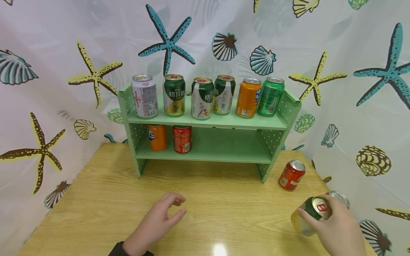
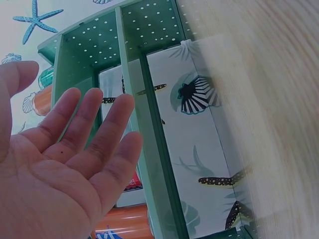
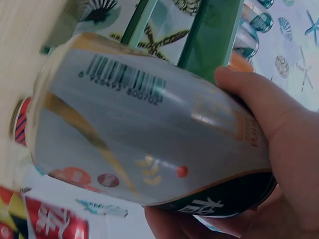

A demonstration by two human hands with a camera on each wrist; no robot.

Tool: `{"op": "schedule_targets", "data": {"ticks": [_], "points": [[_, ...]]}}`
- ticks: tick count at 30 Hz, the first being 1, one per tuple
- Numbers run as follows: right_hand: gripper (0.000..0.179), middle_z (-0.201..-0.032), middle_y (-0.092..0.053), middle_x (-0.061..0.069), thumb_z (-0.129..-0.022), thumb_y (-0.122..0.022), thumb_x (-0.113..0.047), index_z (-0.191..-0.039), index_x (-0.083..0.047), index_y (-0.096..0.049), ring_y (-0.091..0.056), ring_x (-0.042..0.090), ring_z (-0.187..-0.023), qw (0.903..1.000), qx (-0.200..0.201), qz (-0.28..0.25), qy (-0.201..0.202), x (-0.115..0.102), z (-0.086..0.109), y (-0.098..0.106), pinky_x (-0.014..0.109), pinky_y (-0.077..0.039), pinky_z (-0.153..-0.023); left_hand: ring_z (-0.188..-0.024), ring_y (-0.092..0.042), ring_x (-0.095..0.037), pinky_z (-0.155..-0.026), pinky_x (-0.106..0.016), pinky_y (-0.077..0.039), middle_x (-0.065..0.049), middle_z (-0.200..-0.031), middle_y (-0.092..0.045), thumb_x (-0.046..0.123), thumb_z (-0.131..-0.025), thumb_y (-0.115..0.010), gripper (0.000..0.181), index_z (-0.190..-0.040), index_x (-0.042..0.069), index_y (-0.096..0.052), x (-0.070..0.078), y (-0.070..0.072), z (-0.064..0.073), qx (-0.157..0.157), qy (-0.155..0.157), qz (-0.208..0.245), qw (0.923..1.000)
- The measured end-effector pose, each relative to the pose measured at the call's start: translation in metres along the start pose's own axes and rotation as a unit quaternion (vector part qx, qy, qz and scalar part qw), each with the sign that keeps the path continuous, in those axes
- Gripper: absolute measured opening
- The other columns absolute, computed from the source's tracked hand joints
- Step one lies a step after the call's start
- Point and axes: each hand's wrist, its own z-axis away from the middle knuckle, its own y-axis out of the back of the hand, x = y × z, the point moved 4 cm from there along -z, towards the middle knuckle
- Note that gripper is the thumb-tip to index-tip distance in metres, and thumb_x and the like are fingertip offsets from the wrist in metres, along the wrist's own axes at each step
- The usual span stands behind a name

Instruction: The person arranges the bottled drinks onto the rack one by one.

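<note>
My right hand grips a dark green, white and gold drink can at the table's right side. In the right wrist view this can lies across the picture, barcode showing, with thumb and fingers around its top end. Just behind that hand shows the silver top of another can, mostly hidden. A red can stands farther back on the table. My left hand hovers over the table's front middle, holding nothing. Its palm and loosely spread fingers appear in the left wrist view.
A green two-tier shelf stands at the back. Its upper tier bears a white can, several green-labelled cans, an orange can and a green can. Below stand an orange can and a red can.
</note>
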Motion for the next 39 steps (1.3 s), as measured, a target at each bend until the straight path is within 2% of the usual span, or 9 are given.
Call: {"op": "schedule_targets", "data": {"ticks": [5, 9, 13, 17, 23, 27, 32, 39], "points": [[0.086, -0.108, -0.07, 0.023, -0.076, -0.085, -0.061, -0.129, 0.0, -0.057, -0.067, 0.032, -0.087, 0.9988, -0.004, -0.013, 0.047, -0.026, 0.01, -0.007, 0.034, -0.047, -0.063, -0.111, -0.064, -0.018, -0.096, -0.043, -0.055, 0.004, -0.119, -0.067, 0.026, -0.099, -0.072, 0.02, -0.117, 0.021, -0.067, -0.001, -0.006, 0.0, -0.009, -0.013, 0.008, 0.9999], [0.087, -0.113, -0.068, 0.021, -0.077, -0.084, -0.061, -0.131, 0.0, -0.056, -0.068, 0.031, -0.09, 0.9953, -0.017, -0.021, 0.093, -0.049, 0.016, -0.013, 0.037, -0.052, -0.067, -0.111, -0.064, -0.019, -0.095, -0.044, -0.055, 0.002, -0.12, -0.067, 0.025, -0.099, -0.072, 0.021, -0.118, 0.02, -0.066, -0.002, -0.013, 0.001, -0.022, -0.022, 0.009, 0.9995], [0.083, -0.116, -0.067, 0.019, -0.078, -0.084, -0.059, -0.132, -0.002, -0.056, -0.067, 0.03, -0.094, 0.991, -0.029, -0.03, 0.127, -0.07, 0.021, -0.017, 0.038, -0.054, -0.069, -0.113, -0.063, -0.02, -0.094, -0.046, -0.055, -0.001, -0.123, -0.066, 0.027, -0.1, -0.07, 0.023, -0.121, 0.019, -0.065, -0.003, -0.018, 0.003, -0.048, -0.019, 0.011, 0.9986], [0.078, -0.12, -0.067, 0.018, -0.079, -0.086, -0.053, -0.132, -0.004, -0.058, -0.065, 0.031, -0.099, 0.9863, -0.022, -0.048, 0.156, -0.089, 0.026, -0.022, 0.038, -0.056, -0.072, -0.115, -0.063, -0.02, -0.094, -0.047, -0.055, 0.0, -0.125, -0.065, 0.031, -0.101, -0.068, 0.025, -0.122, 0.018, -0.064, -0.002, -0.02, 0.003, -0.061, -0.015, 0.01, 0.998], [0.071, -0.119, -0.07, 0.011, -0.075, -0.093, -0.043, -0.128, -0.008, -0.062, -0.067, 0.026, -0.099, 0.9751, 0.002, -0.079, 0.207, -0.113, 0.036, -0.034, 0.038, -0.058, -0.074, -0.115, -0.063, -0.019, -0.094, -0.046, -0.055, 0.001, -0.125, -0.065, 0.035, -0.101, -0.067, 0.027, -0.123, 0.018, -0.064, -0.001, -0.02, 0.004, -0.057, -0.02, 0.005, 0.9982], [0.069, -0.119, -0.07, 0.007, -0.073, -0.095, -0.038, -0.127, -0.009, -0.063, -0.068, 0.02, -0.099, 0.9681, -0.007, -0.093, 0.233, -0.126, 0.042, -0.042, 0.035, -0.059, -0.073, -0.116, -0.063, -0.02, -0.093, -0.045, -0.055, 0.002, -0.126, -0.065, 0.033, -0.101, -0.067, 0.027, -0.124, 0.019, -0.064, 0.001, -0.022, 0.003, -0.063, -0.02, 0.01, 0.9978], [0.068, -0.112, -0.07, 0.002, -0.069, -0.097, -0.034, -0.123, -0.01, -0.064, -0.068, 0.014, -0.095, 0.9571, -0.015, -0.108, 0.268, -0.143, 0.049, -0.054, 0.03, -0.06, -0.073, -0.116, -0.063, -0.02, -0.092, -0.045, -0.055, 0.002, -0.127, -0.064, 0.035, -0.102, -0.067, 0.028, -0.125, 0.019, -0.064, 0.002, -0.022, 0.003, -0.07, -0.018, 0.009, 0.9973], [0.069, -0.111, -0.07, 0.001, -0.067, -0.097, -0.035, -0.121, -0.01, -0.065, -0.068, 0.013, -0.097, 0.9407, -0.015, -0.117, 0.318, -0.163, 0.057, -0.068, 0.03, -0.06, -0.078, -0.116, -0.063, -0.025, -0.085, -0.038, -0.058, -0.004, -0.13, -0.063, 0.035, -0.1, -0.068, 0.032, -0.127, 0.018, -0.061, 0.0, -0.024, 0.003, -0.088, -0.02, 0.015, 0.9958]]}}
